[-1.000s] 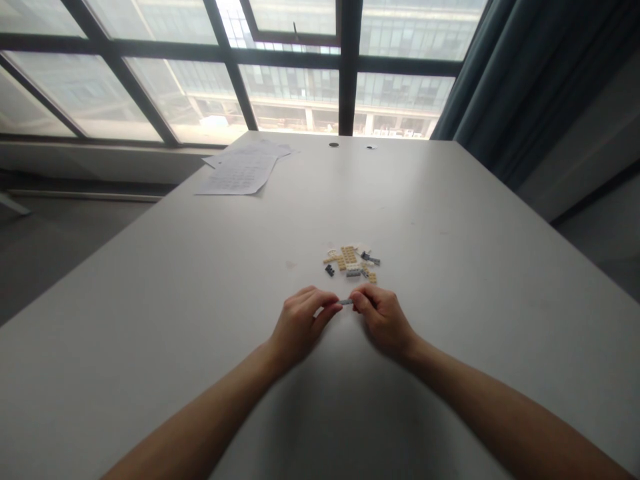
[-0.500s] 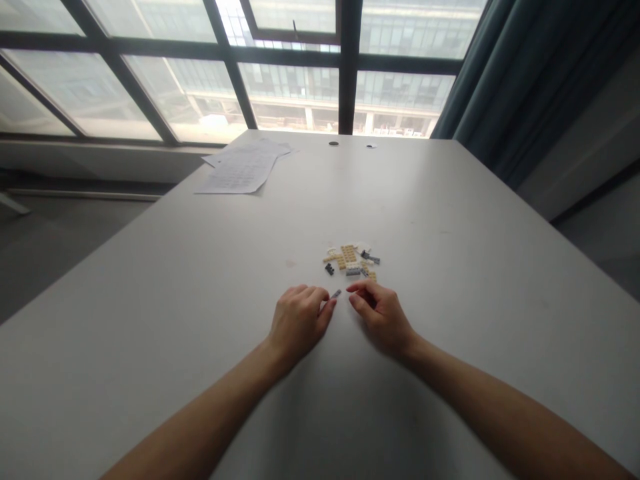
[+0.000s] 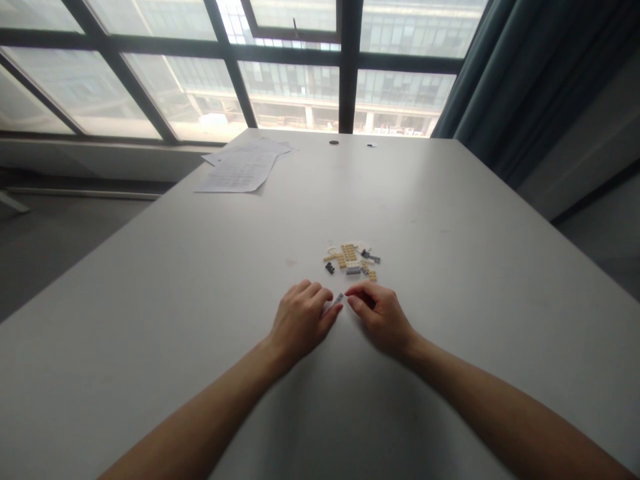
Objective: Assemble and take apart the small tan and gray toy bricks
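A small grey toy building brick [image 3: 339,297] juts out between the thumb and index finger of my left hand [image 3: 304,315], which is closed on it. My right hand [image 3: 381,315] is curled just to the right, its fingertips close to the brick's far end. A narrow gap shows between its thumb and index finger, and I see nothing held there. Just beyond both hands lie loose building bricks: tan plates [image 3: 349,252], a black piece [image 3: 329,268], a grey brick [image 3: 353,272] beside white ones, and a dark grey piece [image 3: 371,256].
The white table [image 3: 165,280] stretches forward to a large window. Printed sheets of paper [image 3: 240,170] lie at its far left. A round dark spot [image 3: 334,143] and a smaller dark-and-white one [image 3: 371,145] are near the far edge. A blue curtain [image 3: 505,87] hangs at the right.
My left thumb has shifted slightly right and the grey brick now shows more of its length, nearer the right fingertips. My right hand has barely moved, slightly left.
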`<state>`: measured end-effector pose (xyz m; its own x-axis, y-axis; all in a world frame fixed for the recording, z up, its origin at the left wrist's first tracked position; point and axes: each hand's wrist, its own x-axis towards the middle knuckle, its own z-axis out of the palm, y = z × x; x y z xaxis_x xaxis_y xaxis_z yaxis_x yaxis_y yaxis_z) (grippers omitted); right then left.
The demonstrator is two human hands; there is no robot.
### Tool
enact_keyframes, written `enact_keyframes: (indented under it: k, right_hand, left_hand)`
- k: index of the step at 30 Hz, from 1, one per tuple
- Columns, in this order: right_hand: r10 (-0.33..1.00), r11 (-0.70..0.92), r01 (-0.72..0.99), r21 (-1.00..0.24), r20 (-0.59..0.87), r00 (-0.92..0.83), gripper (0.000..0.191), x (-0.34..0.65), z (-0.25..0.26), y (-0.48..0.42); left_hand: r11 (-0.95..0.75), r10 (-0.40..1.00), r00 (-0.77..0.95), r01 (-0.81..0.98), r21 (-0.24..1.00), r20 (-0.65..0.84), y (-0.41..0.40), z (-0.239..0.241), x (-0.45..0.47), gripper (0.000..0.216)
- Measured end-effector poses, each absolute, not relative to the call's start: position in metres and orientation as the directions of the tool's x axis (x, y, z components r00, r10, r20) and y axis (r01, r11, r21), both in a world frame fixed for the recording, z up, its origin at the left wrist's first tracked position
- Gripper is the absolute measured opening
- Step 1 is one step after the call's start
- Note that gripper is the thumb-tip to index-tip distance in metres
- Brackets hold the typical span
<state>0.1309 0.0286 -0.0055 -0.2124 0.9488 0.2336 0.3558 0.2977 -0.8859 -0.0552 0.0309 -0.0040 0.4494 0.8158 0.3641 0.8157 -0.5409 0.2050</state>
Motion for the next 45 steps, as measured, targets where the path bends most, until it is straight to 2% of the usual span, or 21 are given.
enact_keyframes:
  k: [8, 45]
  right_hand:
    - [0.939, 0.325, 0.372, -0.870, 0.249, -0.237, 0.010, 0.1311, -0.0043, 0.0283]
    - [0.907, 0.397, 0.439, -0.806, 0.270, -0.324, 0.010, 0.1293, -0.0040, 0.0272]
  left_hand:
    - [-0.560, 0.817, 0.468, 0.784, 0.269, 0.336, 0.0314, -0.0026, -0.0548, 0.016]
    - [-0.587, 0.799, 0.507, 0.774, 0.238, 0.322, 0.0324, -0.0006, -0.0549, 0.012]
